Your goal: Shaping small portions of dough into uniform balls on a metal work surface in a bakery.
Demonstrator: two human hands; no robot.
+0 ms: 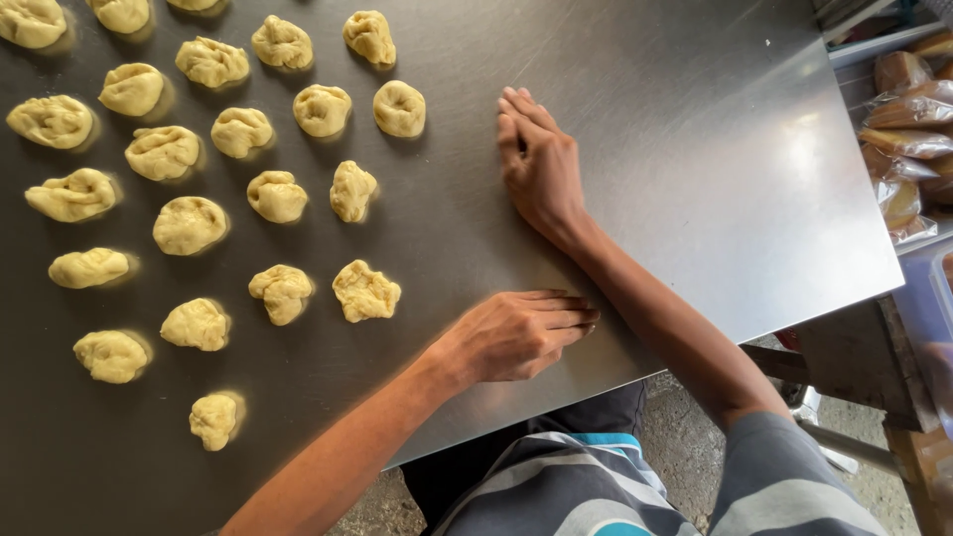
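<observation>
1. Head view puts the nearest dough lump (366, 291) on the steel table (695, 179), toward its near edge, at the right end of the lowest full row of lumps.
2. Its lumpy body is about as wide as long; you can read no clear long axis.
3. Your left hand (516, 335) lies just to its right, flat, palm down, fingers straight and together, holding nothing.
4. Your right hand (541, 164) rests flat farther up the table, empty, well apart from that lump.
5. Other dough pieces (189, 224) fill the table's left half in rows.
6. Bagged bread (905, 109) sits past the right edge.
</observation>
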